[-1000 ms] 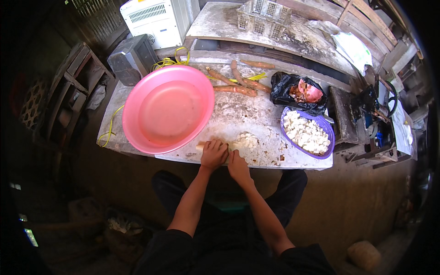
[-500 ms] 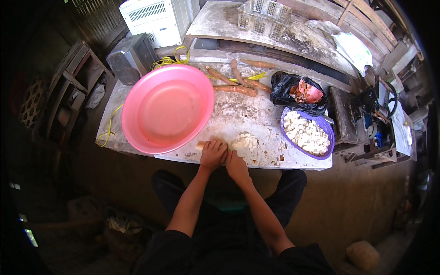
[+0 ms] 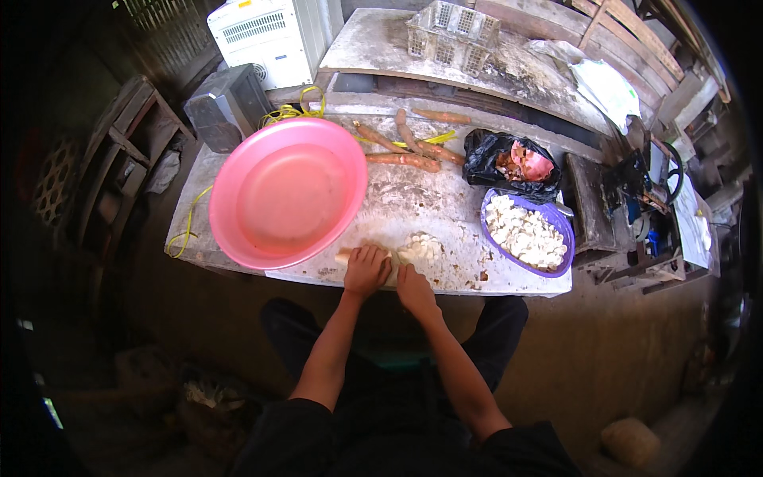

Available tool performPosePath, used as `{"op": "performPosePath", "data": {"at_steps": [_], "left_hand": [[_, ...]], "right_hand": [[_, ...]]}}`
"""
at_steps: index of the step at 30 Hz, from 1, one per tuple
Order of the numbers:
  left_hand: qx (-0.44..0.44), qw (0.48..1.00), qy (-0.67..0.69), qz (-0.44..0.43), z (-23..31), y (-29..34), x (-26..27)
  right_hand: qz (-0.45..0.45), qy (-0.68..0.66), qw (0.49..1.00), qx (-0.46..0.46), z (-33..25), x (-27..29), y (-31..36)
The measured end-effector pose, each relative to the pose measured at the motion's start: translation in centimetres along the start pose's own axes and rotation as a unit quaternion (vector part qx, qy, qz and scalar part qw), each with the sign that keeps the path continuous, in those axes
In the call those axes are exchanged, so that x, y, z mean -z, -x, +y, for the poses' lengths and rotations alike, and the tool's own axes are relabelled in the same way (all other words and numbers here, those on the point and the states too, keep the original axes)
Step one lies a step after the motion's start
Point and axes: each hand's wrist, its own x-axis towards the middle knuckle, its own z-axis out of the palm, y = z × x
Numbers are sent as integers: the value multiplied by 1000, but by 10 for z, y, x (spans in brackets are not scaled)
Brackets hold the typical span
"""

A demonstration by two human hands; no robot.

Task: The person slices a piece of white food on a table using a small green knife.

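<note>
My left hand (image 3: 366, 271) is closed over a peeled cassava root (image 3: 342, 257) at the table's front edge, its pale end poking out on the left. Just to the right, my right hand (image 3: 416, 291) is closed on a knife (image 3: 396, 259). Only a thin strip of blade shows between the hands; the handle is hidden in my fist. Beyond the knife lies a small pile of white cassava slices (image 3: 421, 247). A purple oval basket (image 3: 567, 232) full of cut white pieces stands at the right. Several unpeeled brown cassava roots (image 3: 404, 161) lie farther back.
A large pink basin (image 3: 358, 171) takes up the table's left side. A black plastic bag (image 3: 485, 163) with reddish contents sits behind the basket. Yellow cord (image 3: 188, 234) trails over the table (image 3: 445, 208). A plastic crate (image 3: 453, 40) rests on the back bench.
My right hand has shifted slightly away from the left, widening the space between them, where the blade shows more. The left hand stays on the root. The whole view has shifted slightly.
</note>
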Motion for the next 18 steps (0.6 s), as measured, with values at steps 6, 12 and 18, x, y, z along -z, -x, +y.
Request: {"op": "performPosePath", "data": {"at_steps": [6,12,18], "left_hand": [[-14,1000,5,9,-1,-1,2],[-20,1000,0,8,0,-1,2],[-19,1000,-5,10,1,-1,3]], "right_hand": [[44,-61,997,13,23,-10,-3],[86,-203,974,51,21,-4,-2],[49,-177,981,58,9,14,8]]}}
